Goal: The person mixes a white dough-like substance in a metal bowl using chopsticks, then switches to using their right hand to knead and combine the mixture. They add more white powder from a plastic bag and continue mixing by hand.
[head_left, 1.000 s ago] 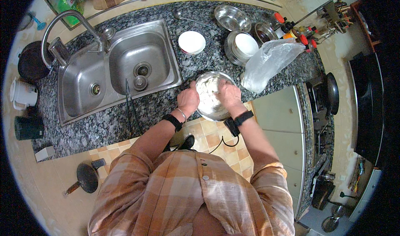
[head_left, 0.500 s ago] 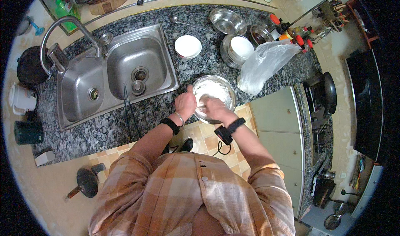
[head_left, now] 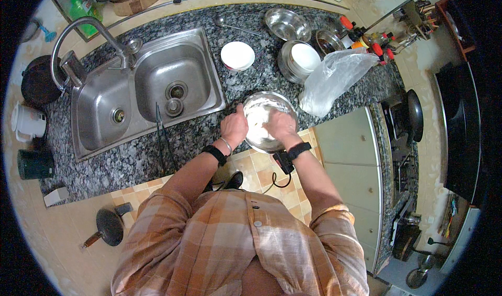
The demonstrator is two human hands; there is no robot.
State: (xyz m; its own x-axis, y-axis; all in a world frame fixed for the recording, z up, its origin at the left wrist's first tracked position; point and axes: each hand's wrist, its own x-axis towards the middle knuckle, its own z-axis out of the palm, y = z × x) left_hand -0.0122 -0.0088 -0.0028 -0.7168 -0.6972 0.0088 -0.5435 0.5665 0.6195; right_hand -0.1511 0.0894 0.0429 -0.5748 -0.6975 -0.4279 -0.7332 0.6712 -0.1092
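1. Head view: the shiny metal bowl (head_left: pixel 292 111) sits at the front edge of the table (head_left: pixel 200 135), with white floury stuff (head_left: pixel 255 116) inside.
2. The left hand's (head_left: pixel 234 127) fingers grip its rim; the right hand's (head_left: pixel 282 125) are down inside, so I can't tell if they're apart.
3. The bowl looks light, hard and slippery; hold its rim.

Bright bowl (head_left: pixel 288 107), black vignetted edges

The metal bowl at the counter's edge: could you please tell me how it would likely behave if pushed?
The metal bowl looks stiff, judging by its shiny wall. It may tip if pushed frontward, since it appears to overhang the counter. Its white contents, being uncovered, could then spill.
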